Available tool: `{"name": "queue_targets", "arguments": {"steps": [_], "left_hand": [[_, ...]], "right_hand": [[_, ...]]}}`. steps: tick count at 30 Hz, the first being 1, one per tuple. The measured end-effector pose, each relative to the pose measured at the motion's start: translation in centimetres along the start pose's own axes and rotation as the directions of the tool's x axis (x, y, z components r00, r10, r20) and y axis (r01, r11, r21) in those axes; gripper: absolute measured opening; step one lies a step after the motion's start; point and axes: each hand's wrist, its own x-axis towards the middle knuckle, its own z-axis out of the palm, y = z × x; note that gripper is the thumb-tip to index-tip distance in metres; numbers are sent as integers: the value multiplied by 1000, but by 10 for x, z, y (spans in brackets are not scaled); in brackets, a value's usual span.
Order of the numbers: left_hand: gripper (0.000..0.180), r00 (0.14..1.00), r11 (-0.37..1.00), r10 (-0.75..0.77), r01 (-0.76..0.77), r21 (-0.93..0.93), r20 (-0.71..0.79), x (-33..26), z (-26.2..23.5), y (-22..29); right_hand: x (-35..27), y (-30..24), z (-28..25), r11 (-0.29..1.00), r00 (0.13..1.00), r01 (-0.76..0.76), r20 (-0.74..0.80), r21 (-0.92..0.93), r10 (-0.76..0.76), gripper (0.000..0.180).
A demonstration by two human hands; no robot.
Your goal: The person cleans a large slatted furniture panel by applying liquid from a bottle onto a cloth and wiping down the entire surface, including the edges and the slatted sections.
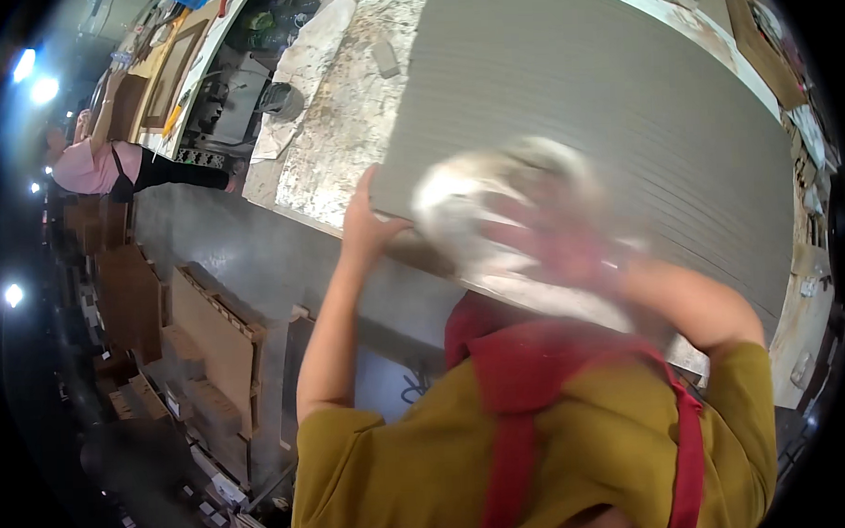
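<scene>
Panel [621, 89] flat on bench [344, 146], left hand [370, 219] at a corner, right hand [566, 245] a blur

So the grey panel fills most of the benchtop in front of us, w/ its near-left corner in the crook of our left hand: thumb by the near edge, fingers up the left side, well apart. Can't tell if they're clamping or just bracing. Right hand is over a whitish cloth [448, 207] by the near edge; gripping it or just pressing, no idea, too smeared tbh.

Handling, imo: panel looks stiff & prob heavy-ish/awkward for its area, so we'd take it by opposite edges, not one corner. Face has fine streaks, maybe a bit slippery if dusty; corners are prob the easiest bit to chip. Cloth looks soft + light, so a flat palm suits it.

Hard to see: panel's underside, most of its thickness, and whatever's under the cloth and our right arm [689, 297]. Pale strip just below the cloth could be cloth or bench, idk. Cloth's outline is mush too, so its folds are anyone's guess.
</scene>
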Motion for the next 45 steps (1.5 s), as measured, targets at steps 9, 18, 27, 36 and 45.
{"name": "queue_targets", "arguments": {"steps": [9, 18, 27, 36, 45], "left_hand": [[102, 969, 981, 192, -185, -60, 157, 15, -15, -20], [86, 960, 981, 159, -127, -147, 231, 22, -15, -18], [60, 928, 615, -25, 308, -726, 372, 78, -74, -50], [99, 913, 470, -26, 371, -801, 407, 126, 11, 26], [115, 892, 298, -91, 450, -842, 444, 127, 7, 20]], "right_hand": [[-24, 19, -21, 973, 971, -230, 67, 25, 228, 64], [86, 7, -6, 972, 976, -216, -10, -94, 216, 77], [-63, 79, -17, 744, 745, -662, -185, -88, 641, 50], [62, 15, -16, 876, 876, -481, 22, -12, 481, 71], [60, 43, -33, 924, 931, -364, -35, -116, 362, 78]]}}
